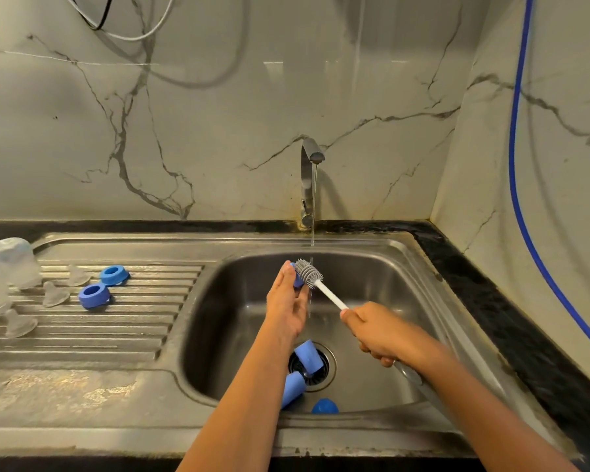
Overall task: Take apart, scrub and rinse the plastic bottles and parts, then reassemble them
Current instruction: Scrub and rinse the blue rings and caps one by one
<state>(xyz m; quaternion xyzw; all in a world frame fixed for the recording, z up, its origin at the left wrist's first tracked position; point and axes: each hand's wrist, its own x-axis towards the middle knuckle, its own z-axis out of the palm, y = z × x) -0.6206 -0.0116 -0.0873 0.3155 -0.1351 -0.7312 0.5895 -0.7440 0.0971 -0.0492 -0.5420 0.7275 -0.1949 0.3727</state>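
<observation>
Left hand grips a blue part; right hand clutches the brush handle

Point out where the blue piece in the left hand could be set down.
Free: the front grooves of the drainboard, between the blue rings and the flat steel ledge, and that ledge itself. Crowded: the back left, with clear bottles and nipples, and the basin floor around the drain, where blue parts lie.
</observation>
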